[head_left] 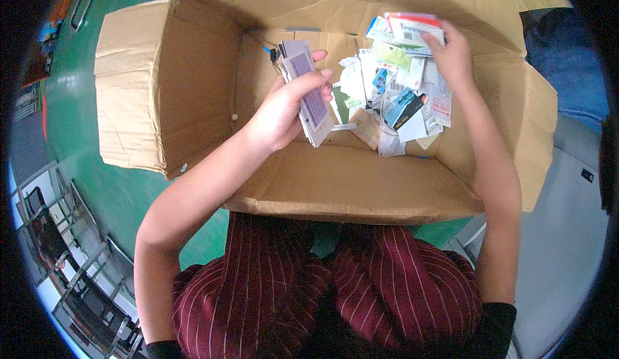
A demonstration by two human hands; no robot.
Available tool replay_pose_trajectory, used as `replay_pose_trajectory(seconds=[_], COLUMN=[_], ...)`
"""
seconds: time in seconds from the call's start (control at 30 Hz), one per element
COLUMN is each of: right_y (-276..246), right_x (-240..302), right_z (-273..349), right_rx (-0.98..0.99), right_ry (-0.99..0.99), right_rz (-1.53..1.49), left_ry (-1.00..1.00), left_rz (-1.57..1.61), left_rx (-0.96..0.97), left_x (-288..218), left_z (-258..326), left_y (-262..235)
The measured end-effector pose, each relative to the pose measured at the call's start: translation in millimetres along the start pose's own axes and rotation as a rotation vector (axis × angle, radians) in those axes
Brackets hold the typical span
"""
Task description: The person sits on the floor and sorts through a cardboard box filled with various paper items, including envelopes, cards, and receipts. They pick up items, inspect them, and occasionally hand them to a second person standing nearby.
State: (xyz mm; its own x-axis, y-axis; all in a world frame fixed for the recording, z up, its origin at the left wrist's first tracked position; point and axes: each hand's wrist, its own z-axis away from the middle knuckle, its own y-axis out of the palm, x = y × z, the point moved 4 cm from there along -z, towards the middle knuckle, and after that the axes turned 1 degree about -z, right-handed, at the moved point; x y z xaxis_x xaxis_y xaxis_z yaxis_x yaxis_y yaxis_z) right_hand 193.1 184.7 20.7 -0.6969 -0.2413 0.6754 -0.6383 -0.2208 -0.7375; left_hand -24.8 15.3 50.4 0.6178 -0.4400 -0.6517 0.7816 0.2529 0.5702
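Observation:
An open cardboard box (348, 181) stands in front of my knees, its flaps folded outward. Over its middle, my left hand (277, 114) is closed around a stack of cards (305, 91), pale with a purplish top one, thumb lying across it. My right hand (455, 56) pinches a few thin cards (416, 33), white with a red one among them and slightly blurred, at the box's far right. Below them, a loose heap of paper slips (398, 75) and cards covers the right part of the box floor. A blue-and-black card (406, 109) lies on top of this heap.
Metal-framed chairs (80, 272) stand at the lower left on the green floor (119, 56). To the right are a grey cabinet-like surface (567, 191) and dark blue cloth (562, 62). A small dark item with a blue tip (271, 52) is behind my left hand.

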Motion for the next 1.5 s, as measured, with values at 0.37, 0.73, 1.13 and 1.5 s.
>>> replay_pose_trajectory(seconds=[0.37,0.73,1.13,1.5], right_y=[18.6,18.0,-9.5,4.1], right_x=[92.2,144.5,196.9,188.0], right_z=[61.5,93.0,91.4,113.0], right_rx=[0.023,0.14,0.267,0.313], right_ry=[0.566,-0.144,-0.78,-0.669], right_rz=[-1.566,-0.057,0.257,0.099], left_ry=[0.525,0.361,-0.105,-0.098], left_rz=[-0.135,-0.127,0.167,0.326], left_rx=[0.061,0.097,0.201,0.214], left_x=[-8.3,-22.1,-5.7,8.2], left_z=[-27.7,-6.8,15.2,14.5], left_y=[42.6,45.0,58.4,56.6])
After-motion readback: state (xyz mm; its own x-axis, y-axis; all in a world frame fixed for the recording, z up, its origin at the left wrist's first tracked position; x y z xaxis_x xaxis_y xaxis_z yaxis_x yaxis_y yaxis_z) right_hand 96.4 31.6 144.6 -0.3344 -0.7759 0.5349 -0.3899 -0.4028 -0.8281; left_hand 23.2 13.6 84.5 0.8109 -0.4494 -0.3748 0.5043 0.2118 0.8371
